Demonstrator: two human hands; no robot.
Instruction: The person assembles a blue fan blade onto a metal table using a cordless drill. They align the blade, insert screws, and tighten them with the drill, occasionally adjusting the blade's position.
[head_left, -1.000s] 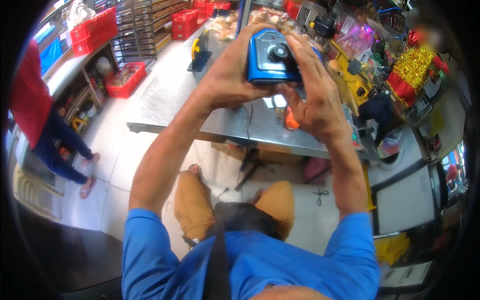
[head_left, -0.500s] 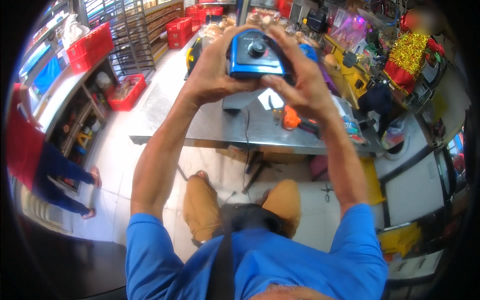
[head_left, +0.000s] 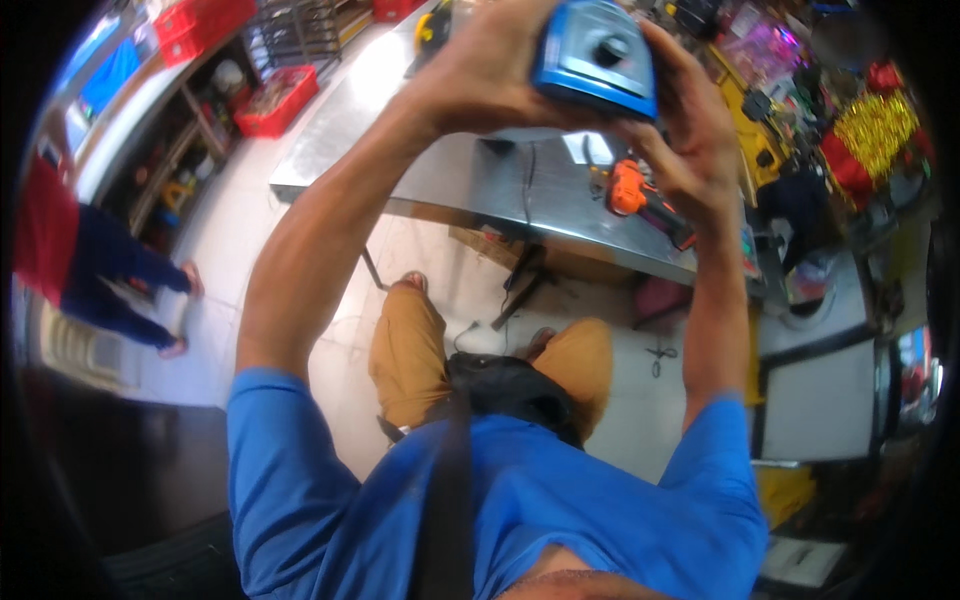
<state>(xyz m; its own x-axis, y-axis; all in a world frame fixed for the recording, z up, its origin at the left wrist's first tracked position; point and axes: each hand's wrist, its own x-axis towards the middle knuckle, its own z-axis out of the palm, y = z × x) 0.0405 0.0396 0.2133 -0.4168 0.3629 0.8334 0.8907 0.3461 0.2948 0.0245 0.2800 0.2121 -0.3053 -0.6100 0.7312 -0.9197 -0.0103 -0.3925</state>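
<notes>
Above the steel table (head_left: 330, 155), both my hands hold a blue bag sealer with a round black knob (head_left: 612, 50) on its end. My left hand (head_left: 490, 75) grips its left side. Around its right side wraps my right hand (head_left: 695, 130), with the thumb along the bottom edge. The top of the sealer is cut off by the picture's upper edge. A dark cord (head_left: 530, 180) hangs down beneath it, over the table's front edge. An orange and black power tool (head_left: 628, 188) lies on the table just below my right hand.
At the left stands a person in a red top and dark trousers (head_left: 110, 265). A red crate (head_left: 278, 105) rests on the floor by the shelves. Cluttered goods and a gold and red garment (head_left: 872, 135) fill the right side. Scissors (head_left: 658, 358) lie on the floor.
The sealer and both my hands have shifted up and to the right in the picture, and the sealer is now tilted. The view has turned, bringing more of the floor in. Both hands keep their hold.
</notes>
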